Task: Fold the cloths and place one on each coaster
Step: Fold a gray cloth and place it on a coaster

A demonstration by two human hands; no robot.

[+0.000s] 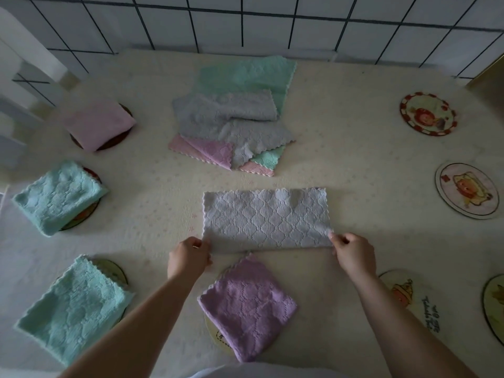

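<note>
Nearest the camera, between the two forearms, a folded purple cloth [246, 305] is seen lying on a coaster [214, 332] whose pale rim shows at its near left edge. Just beyond it, a grey cloth [266, 217], folded into a long band, is laid flat on the desk [354, 148]. Its near left corner is pinched by the left hand [188, 256] and its near right corner by the right hand [353, 255]; the hands are held well apart, one at each end of the band, fingers curled on the fabric. Beyond the hands, a loose pile of unfolded cloths [234, 115] in green, grey and pink is noted. Left of the left hand, three coasters are each covered by a folded cloth: a teal cloth [72, 306] nearest, a second teal cloth [58, 196] further out, a pink cloth [99, 124] furthest. Right of the right hand, bare round coasters with printed pictures are recorded: one [409, 296] partly hidden by the right forearm, one [495, 306] cut by the frame edge, one [467, 190] further out, and a red-rimmed coaster [428, 113] furthest. A tiled wall [245, 20] stands behind the desk.
</note>
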